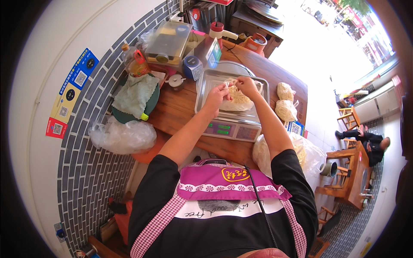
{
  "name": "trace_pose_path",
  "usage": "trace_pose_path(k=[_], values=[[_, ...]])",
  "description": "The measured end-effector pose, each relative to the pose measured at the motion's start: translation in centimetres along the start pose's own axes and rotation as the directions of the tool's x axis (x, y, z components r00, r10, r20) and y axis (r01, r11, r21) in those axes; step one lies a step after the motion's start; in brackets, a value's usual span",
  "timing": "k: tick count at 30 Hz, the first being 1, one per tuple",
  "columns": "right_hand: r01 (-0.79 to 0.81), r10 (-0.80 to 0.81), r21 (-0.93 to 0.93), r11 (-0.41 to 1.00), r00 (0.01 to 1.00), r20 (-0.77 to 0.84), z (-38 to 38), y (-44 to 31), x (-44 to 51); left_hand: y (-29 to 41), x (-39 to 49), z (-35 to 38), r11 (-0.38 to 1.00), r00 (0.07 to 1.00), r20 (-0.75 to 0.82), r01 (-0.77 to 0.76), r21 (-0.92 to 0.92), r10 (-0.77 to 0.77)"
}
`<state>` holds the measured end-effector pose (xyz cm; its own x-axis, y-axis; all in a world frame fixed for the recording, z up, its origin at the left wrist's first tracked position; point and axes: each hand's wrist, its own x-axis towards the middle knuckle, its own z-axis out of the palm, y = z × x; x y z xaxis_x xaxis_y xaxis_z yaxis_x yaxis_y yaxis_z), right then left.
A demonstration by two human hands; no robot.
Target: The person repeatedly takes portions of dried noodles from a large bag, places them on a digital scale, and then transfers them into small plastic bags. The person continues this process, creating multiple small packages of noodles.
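A thin plastic bag of pale noodles (238,101) rests in the metal tray (200,96) of a digital scale (233,130). My left hand (218,97) pinches a white twist of the bag's top at its left side. My right hand (247,86) has its fingers curled on the bag's top from the right, close to the left hand. The exact finger grip there is small and partly hidden. Green digits glow on the scale's display, below my wrists. A loose handle of the bag stands up just right of my right hand.
Two tied noodle bags (286,100) lie on the wooden table (174,111) right of the scale. A larger noodle bag (306,154) is beside my right elbow. Left are a cloth (137,93), a lidded jar (176,82) and clear plastic bags (124,135). A person (374,145) sits far right.
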<state>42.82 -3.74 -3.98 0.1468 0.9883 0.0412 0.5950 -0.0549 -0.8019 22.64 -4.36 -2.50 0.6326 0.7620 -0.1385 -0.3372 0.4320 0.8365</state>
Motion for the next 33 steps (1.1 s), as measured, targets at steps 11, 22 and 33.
trace_pose_path(k=[11, 22, 33], values=[[0.207, 0.359, -0.788, 0.58, 0.803, 0.475, 1.1, -1.7, -1.3, 0.1, -1.0, -0.1, 1.0, 0.998, -0.06, -0.006, -0.027, 0.004], [0.316, -0.405, -0.526, 0.789, 0.913, -0.059, -3.2, -4.6, -5.1, 1.0, -1.4, -2.2, 0.999, 0.997, -0.079, -0.011, 0.053, 0.015], [-0.291, 0.168, -0.514, 0.807, 0.947, -0.272, -7.2, 0.7, -5.4, 1.9, 0.1, -1.5, 0.961, 0.995, -0.061, -0.065, 0.269, 0.085]])
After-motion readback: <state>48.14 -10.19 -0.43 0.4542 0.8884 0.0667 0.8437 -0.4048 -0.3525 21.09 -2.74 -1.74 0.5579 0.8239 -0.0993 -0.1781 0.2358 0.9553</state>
